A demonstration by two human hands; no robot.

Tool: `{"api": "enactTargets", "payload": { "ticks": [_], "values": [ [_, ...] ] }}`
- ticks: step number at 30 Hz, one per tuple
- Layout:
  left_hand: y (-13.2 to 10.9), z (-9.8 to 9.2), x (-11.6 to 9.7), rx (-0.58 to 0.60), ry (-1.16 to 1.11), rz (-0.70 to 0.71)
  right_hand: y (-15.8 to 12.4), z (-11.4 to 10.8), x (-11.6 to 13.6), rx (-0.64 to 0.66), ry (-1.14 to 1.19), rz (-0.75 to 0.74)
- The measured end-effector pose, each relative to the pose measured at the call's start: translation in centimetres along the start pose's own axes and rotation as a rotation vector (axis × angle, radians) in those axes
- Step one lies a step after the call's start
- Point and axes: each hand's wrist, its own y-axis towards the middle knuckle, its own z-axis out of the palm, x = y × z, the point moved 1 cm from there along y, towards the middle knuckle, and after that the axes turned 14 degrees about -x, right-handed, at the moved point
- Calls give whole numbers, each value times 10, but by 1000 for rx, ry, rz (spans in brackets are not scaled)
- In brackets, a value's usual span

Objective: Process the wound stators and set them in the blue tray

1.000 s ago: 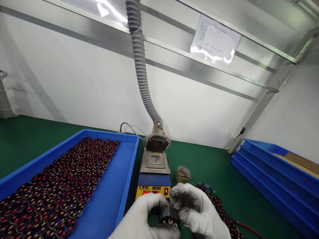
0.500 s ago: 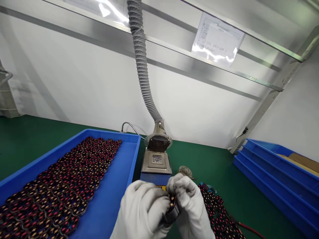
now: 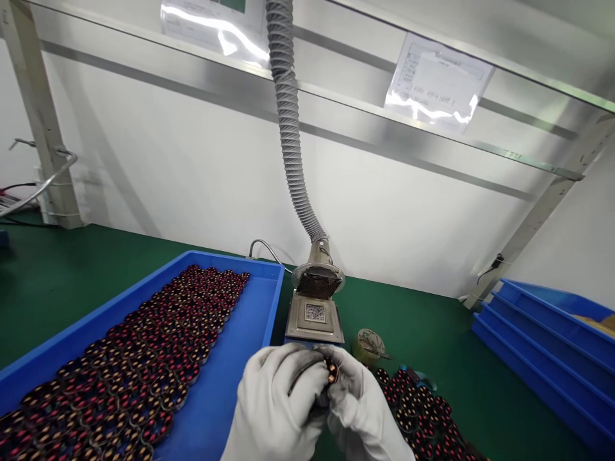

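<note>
In white gloves, both of my hands meet at the bottom middle of the head view around a small black stator [image 3: 332, 371] with copper windings. My left hand [image 3: 276, 400] has its fingers wrapped round the stator's left side. From the right, my right hand [image 3: 358, 400] pinches at its edge, where a thin wire end seems to show. The gloves hide most of the part. Just beyond my fingers stands a metal-topped heater box [image 3: 314, 317] with a patterned square plate. Many similar stators [image 3: 423, 416] lie heaped on the mat to the right.
On the left, a blue tray [image 3: 259, 320] holds rows of stators. A grey ribbed hose [image 3: 291, 147] drops to a hood behind the box. Right of it are a small round tin [image 3: 369, 342], a blue-handled tool [image 3: 425, 381] and stacked blue trays [image 3: 542, 365].
The view has turned left, so everything fixed sits further right. My hands have drawn closer round the stator, and less of it shows than before.
</note>
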Motion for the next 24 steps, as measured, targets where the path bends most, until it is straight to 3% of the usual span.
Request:
{"api": "enactTargets", "payload": {
  "ticks": [6,8,11,14,16,21,24],
  "values": [
    [2,2,8,117,-326,-178,3,-3,-7,-143,128,2],
    [3,1,9,111,-443,-333,3,-3,-9,-137,119,-5],
    [2,0,9,56,-590,-684,1,1,-8,-40,149,76],
    [1,-5,12,-56,-563,-913,-3,4,-3,58,231,171],
    [0,-9,15,-71,-483,-916,-5,3,0,60,274,186],
    [-2,-4,12,376,-471,-680,-7,1,1,-35,332,188],
    [-1,2,10,289,-567,-646,-6,2,-1,-69,325,209]
  ]
}}
